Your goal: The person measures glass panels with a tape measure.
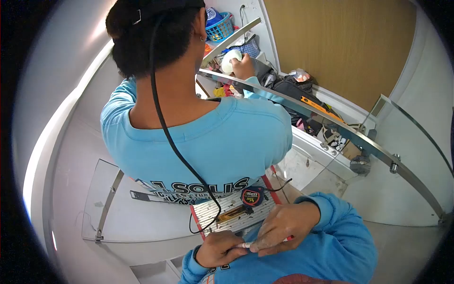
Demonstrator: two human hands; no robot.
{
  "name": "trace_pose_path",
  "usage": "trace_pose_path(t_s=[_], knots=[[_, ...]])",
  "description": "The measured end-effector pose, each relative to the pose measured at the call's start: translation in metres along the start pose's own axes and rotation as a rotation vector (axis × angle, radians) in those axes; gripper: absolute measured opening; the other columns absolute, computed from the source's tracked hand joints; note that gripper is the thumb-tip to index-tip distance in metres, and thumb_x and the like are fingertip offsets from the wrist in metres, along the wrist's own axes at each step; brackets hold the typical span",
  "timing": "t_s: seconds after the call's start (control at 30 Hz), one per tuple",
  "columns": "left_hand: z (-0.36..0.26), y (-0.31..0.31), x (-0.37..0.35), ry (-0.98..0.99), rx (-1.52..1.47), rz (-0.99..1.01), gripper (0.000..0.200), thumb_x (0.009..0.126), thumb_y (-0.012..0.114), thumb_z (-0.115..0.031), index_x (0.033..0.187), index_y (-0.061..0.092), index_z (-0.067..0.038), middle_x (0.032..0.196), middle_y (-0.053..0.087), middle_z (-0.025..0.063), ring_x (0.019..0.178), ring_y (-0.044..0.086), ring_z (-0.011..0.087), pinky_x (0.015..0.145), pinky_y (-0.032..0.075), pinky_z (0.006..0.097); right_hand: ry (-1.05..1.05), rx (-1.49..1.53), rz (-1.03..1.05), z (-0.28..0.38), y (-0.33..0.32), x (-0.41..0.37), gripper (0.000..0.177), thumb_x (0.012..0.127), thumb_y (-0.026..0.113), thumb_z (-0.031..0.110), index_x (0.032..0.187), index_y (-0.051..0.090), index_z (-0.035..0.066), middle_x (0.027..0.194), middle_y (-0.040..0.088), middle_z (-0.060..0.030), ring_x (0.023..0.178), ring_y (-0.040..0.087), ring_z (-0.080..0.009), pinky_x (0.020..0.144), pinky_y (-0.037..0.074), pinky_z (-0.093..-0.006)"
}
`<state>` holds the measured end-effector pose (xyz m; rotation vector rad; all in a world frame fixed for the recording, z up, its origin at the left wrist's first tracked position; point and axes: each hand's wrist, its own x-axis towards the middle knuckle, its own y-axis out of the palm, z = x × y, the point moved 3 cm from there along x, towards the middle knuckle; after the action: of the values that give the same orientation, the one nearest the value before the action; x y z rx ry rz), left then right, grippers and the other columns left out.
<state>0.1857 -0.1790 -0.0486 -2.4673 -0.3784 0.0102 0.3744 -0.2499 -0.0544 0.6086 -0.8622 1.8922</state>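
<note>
My left hand point(220, 248) and my right hand point(281, 229) are close together in front of my chest, both closed on a slim white pen-like stick point(246, 245) with a red end. The left fingers pinch its white end. The red end shows beside my right fingers. Just beyond my hands is a ribbed white platform point(208, 217) with red edges. A black and red tape measure point(252, 196) lies on it, beside a narrow yellowish tool point(231, 214) whose kind I cannot make out.
A person in a light blue shirt point(198, 142) stands right in front, back to me, one hand on a pale round object point(231, 61). A metal rail point(359, 137) with glass panels point(416, 123) curves along the right. An orange level point(321, 109) lies among bags beyond it.
</note>
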Motion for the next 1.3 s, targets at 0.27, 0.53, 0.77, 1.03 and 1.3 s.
trace_pose_path(t_s=[0.27, 0.53, 0.77, 1.03, 1.3], knots=[[0.036, -0.038, -0.087, -0.252, 0.047, -0.708, 0.051, 0.089, 0.052, -0.044, 0.068, 0.061, 0.002, 0.058, 0.061, 0.0111, 0.051, 0.059, 0.0195, 0.051, 0.044, 0.029, 0.091, -0.992, -0.428, 0.051, -0.071, 0.019, 0.021, 0.086, 0.059, 0.02, 0.1, 0.066, 0.006, 0.07, 0.064, -0.0115, 0.055, 0.062, -0.0204, 0.049, 0.047, -0.0304], [0.111, 0.03, -0.089, -0.464, 0.183, -0.635, 0.03, 0.09, 0.056, -0.022, 0.072, 0.059, 0.002, 0.054, 0.053, 0.0094, 0.048, 0.048, 0.0142, 0.045, 0.036, 0.0314, 0.277, -0.606, -1.179, -0.038, -0.222, 0.11, 0.031, 0.079, 0.053, 0.029, 0.082, 0.064, -0.001, 0.07, 0.064, -0.0179, 0.063, 0.063, -0.0297, 0.06, 0.049, -0.0357], [0.154, 0.058, -0.104, -0.511, 0.323, -0.741, 0.03, 0.087, 0.059, -0.026, 0.073, 0.062, 0.0, 0.054, 0.055, 0.014, 0.047, 0.054, 0.0224, 0.046, 0.039, 0.0347, 0.703, -0.704, -0.908, -0.115, -0.28, 0.151, 0.034, 0.072, 0.056, 0.032, 0.07, 0.066, 0.0, 0.073, 0.066, -0.0183, 0.071, 0.066, -0.0303, 0.067, 0.052, -0.036], [0.169, 0.061, -0.106, -0.382, 0.151, -0.911, 0.033, 0.089, 0.056, -0.027, 0.075, 0.061, 0.003, 0.053, 0.054, 0.0075, 0.048, 0.048, 0.0115, 0.045, 0.037, 0.0296, 0.873, -0.346, -0.798, -0.127, -0.285, 0.156, 0.025, 0.08, 0.059, 0.028, 0.076, 0.064, 0.004, 0.068, 0.062, -0.0083, 0.05, 0.053, -0.0162, 0.042, 0.04, -0.029], [0.163, 0.061, -0.101, -0.422, 0.138, -0.952, 0.034, 0.088, 0.057, -0.028, 0.073, 0.061, 0.003, 0.052, 0.052, 0.0057, 0.047, 0.046, 0.0102, 0.043, 0.034, 0.0281, 0.866, -0.386, -0.726, -0.158, -0.308, 0.171, 0.016, 0.078, 0.063, 0.018, 0.071, 0.062, 0.004, 0.063, 0.059, -0.0065, 0.048, 0.052, -0.0141, 0.041, 0.038, -0.0274]])
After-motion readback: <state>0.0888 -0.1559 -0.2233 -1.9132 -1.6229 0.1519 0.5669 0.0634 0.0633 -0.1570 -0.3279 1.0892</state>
